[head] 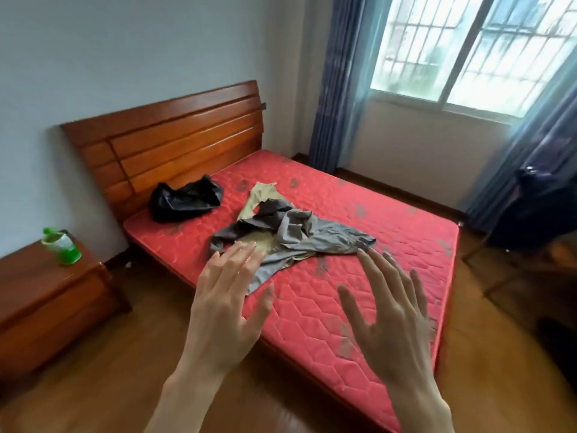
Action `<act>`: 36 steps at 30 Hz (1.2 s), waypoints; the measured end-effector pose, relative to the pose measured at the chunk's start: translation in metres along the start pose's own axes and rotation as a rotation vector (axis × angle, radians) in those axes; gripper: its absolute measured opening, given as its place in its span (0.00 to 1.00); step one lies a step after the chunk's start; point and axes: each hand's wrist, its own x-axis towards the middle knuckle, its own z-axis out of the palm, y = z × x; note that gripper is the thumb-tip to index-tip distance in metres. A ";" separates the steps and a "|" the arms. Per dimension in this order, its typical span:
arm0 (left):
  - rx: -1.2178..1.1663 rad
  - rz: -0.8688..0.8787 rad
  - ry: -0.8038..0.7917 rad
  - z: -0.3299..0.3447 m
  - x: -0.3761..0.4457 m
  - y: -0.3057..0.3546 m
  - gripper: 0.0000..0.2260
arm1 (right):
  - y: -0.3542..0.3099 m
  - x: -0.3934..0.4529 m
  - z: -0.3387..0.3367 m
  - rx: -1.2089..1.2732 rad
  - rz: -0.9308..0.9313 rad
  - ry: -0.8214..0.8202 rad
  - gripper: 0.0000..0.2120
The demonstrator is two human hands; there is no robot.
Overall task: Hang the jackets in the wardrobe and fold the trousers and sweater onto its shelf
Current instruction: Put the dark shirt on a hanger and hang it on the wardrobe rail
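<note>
Red mattress (359, 295): grey-and-khaki clothes heap (290, 235) mid-bed, black garment (185, 198) by headboard. Left hand (228, 304) and right hand (390, 317) both spread wide, holding 0 items. Suggest: separate 1 piece, grab waistband or collar.
</note>
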 end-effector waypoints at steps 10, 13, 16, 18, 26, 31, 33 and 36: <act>-0.187 0.187 -0.147 0.107 -0.021 0.175 0.24 | 0.154 -0.110 -0.138 -0.218 0.306 0.049 0.31; -0.226 0.248 -0.185 0.130 -0.024 0.222 0.25 | 0.190 -0.135 -0.170 -0.267 0.393 0.080 0.32; -0.269 0.295 -0.222 0.153 -0.022 0.263 0.25 | 0.223 -0.153 -0.193 -0.288 0.460 0.139 0.33; -0.282 0.322 -0.250 0.171 -0.017 0.288 0.25 | 0.245 -0.161 -0.206 -0.312 0.500 0.159 0.33; -0.375 0.384 -0.296 0.275 0.026 0.389 0.25 | 0.357 -0.160 -0.252 -0.390 0.578 0.238 0.33; -0.423 0.386 -0.294 0.346 0.067 0.446 0.25 | 0.433 -0.124 -0.280 -0.411 0.576 0.238 0.31; -0.440 0.370 -0.290 0.370 0.084 0.465 0.25 | 0.462 -0.107 -0.289 -0.409 0.576 0.237 0.31; -0.448 0.382 -0.274 0.405 0.108 0.492 0.24 | 0.505 -0.085 -0.298 -0.414 0.565 0.277 0.32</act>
